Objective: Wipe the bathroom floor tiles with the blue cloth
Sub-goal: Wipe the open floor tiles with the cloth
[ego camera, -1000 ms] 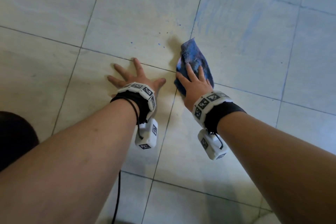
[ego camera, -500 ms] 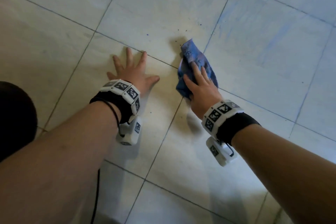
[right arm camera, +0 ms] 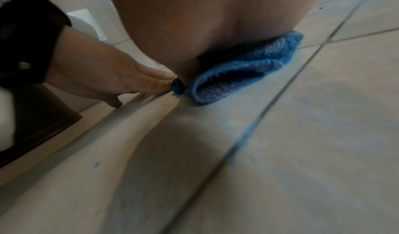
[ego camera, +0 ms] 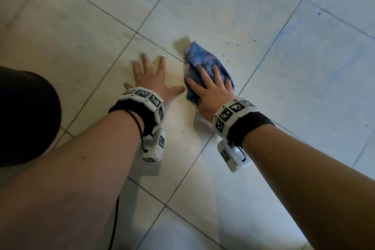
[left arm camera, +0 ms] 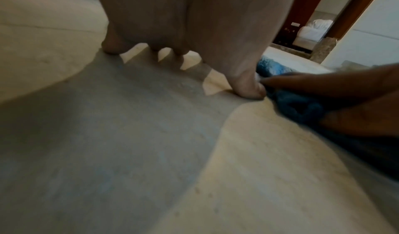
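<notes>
On the pale floor tiles (ego camera: pixel 223 6), the left hand (ego camera: pixel 151 81) lies flat with fingers spread, just beside the right hand (ego camera: pixel 211 93), whose straight fingers press the crumpled blue cloth (ego camera: pixel 199 57) down near a grout line, its thumb perhaps touching the left thumb.

Head view: high, looks steeply down on both forearms and floor tiles (ego camera: pixel 233 16). Left wrist view: under wrist, very near floor, looks along left hand (left arm camera: pixel 194 24) toward open doorway (left arm camera: pixel 313 24). Right wrist view: under wrist, equally low, looks along right hand (right arm camera: pixel 205 15). All three views share blue cloth (ego camera: pixel 203 61) and both hands; wrist views blurred.
</notes>
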`<state>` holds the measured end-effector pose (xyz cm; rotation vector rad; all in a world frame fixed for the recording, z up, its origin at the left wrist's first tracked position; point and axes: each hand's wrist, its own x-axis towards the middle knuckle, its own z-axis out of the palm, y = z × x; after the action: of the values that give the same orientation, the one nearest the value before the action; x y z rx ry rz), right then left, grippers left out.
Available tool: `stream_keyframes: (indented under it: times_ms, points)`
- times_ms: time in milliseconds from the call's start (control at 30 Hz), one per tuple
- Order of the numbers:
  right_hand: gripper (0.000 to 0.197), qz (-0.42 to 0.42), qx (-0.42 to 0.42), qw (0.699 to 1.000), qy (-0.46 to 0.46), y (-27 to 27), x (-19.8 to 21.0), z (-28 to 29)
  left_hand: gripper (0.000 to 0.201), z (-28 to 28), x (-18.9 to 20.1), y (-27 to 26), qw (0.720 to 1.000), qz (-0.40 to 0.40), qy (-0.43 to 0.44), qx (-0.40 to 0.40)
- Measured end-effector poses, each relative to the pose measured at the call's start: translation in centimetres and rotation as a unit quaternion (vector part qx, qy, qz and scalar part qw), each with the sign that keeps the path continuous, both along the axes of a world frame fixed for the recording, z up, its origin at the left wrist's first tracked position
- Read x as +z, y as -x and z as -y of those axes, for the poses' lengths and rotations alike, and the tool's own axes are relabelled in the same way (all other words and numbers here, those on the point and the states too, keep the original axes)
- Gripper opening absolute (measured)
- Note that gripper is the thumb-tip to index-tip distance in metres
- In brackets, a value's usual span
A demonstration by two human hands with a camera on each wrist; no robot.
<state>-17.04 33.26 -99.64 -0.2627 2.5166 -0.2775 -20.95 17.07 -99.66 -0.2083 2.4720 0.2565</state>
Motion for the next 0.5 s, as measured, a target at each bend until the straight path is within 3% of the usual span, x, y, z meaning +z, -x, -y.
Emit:
stream_keyframes:
  times_ms: [367,500]
  points:
    - [0.065,0.031,-0.006,0.999,0.014,5.5,0.3,0.5,0.101,0.0,0.3,0.0,1.000,0.003,-0.006,0.010]
    - [0.071,0.018,-0.058,0.998,0.000,6.5,0.1,-1.1,0.102,0.0,0.4,0.1,1.000,0.011,-0.007,0.010]
